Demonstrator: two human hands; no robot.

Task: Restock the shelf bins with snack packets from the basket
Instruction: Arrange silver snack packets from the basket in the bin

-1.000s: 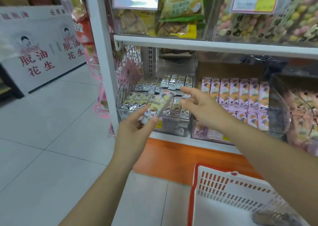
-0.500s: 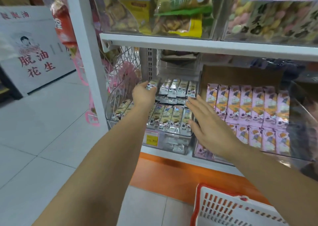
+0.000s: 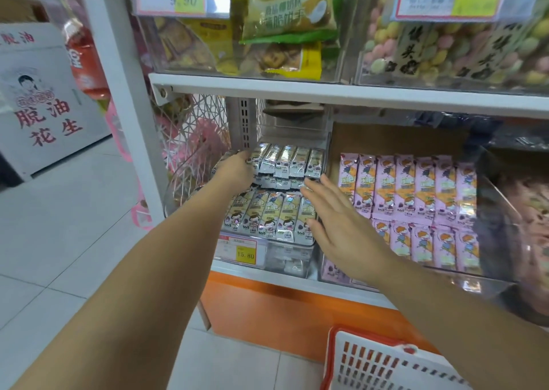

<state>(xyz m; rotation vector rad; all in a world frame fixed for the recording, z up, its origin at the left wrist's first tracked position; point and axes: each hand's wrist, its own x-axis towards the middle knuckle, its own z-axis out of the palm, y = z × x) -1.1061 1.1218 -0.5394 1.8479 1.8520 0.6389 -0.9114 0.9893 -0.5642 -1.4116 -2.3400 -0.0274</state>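
Two rows of silver, cartoon-printed snack packets (image 3: 285,164) fill the clear plastic bin (image 3: 294,259) on the lower shelf. The step in hand looks like seating one more packet at the back. The left hand (image 3: 237,171) reaches to the far-left end of the rear row. Its grip is turned away from the camera, so I cannot tell whether the fingers pinch a packet or only nudge it. The right hand (image 3: 341,226) has its grip apart, fingers straight and spread, over the right end of the front row. Whether it touches the packets is unclear.

The next move probably calls for settling that packet flush with its neighbours. Both hands would then drop to the white slotted plastic basket with a red rim (image 3: 383,369), well below the right grip. Its contents are out of view.

Just right of the right grip, a neighbouring bin holds pink snack packets (image 3: 416,187). Above both grips runs a white shelf board (image 3: 326,92) carrying bagged snacks. Below the left grip come a yellow price label (image 3: 246,253), an orange plinth (image 3: 267,306) and pale floor tiles (image 3: 59,241). Far left of the left grip stands a white board with red characters (image 3: 38,116).
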